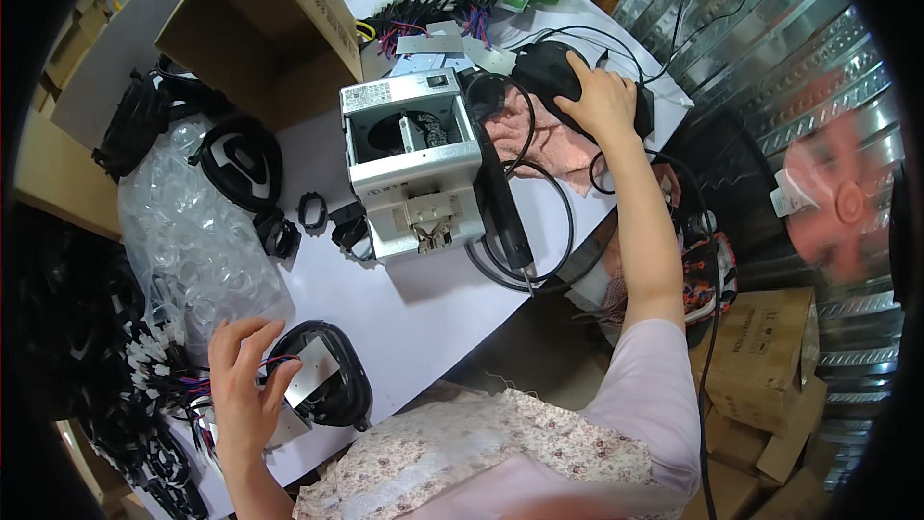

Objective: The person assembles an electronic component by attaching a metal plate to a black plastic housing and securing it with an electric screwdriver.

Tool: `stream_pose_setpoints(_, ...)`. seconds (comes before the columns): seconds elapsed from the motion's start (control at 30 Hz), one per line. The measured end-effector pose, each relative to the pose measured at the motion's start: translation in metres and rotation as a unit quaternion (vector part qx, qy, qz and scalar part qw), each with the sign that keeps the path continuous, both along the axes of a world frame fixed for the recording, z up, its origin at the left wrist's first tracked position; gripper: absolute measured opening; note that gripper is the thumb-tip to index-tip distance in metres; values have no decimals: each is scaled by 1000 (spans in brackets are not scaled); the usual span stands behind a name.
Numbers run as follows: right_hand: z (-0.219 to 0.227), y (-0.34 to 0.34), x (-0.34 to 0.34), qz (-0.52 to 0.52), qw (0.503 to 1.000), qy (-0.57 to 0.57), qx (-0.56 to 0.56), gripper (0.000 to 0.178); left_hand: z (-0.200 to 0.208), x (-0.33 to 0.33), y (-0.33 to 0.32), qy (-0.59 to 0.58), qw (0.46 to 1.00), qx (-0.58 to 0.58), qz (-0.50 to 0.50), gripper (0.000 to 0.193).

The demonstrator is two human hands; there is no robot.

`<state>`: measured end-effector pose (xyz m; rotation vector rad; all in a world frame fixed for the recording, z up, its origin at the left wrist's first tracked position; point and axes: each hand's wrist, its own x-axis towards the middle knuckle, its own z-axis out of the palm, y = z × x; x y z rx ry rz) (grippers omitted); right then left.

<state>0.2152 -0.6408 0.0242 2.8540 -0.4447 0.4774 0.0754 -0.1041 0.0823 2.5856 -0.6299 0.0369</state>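
My left grip (243, 393), fingers parted, hovers beside the black oval housing (355, 393) on the worktop (423, 327); my right grip (606, 106) spreads loosely over a black bundle (547, 70). The thin wires (281, 359) could catch my left thumb, and a tug might drag the white plate (310, 373) askew.

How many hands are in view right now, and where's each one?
2. The left hand is at lower left, beside a black casing; the right hand is at upper right, at a black item. No others show.
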Motion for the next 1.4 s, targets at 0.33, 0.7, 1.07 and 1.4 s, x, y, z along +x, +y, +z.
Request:
stream_pose_setpoints(0.33, 4, 6, -21, 46, 999, 13, 5, 80, 4, -1, 10, 14, 1000, -5, 20, 46)
stream_pose_setpoints(0.7, 9, 31, -29, 165, 971, -170, 19, 57, 9, 8, 0, 11, 1000, 6, -8, 46)
stream_pose_setpoints(1.07, -68, 72, 12, 260, 902, -40, 343, 32, 5, 20, -17, 13, 999, 27, -34, 45)
stream_pose_setpoints(1.4, -78, 56, -1, 336, 892, -42, 299, 20, 14, 40, -60, -29, 984, 95, -149, 41)
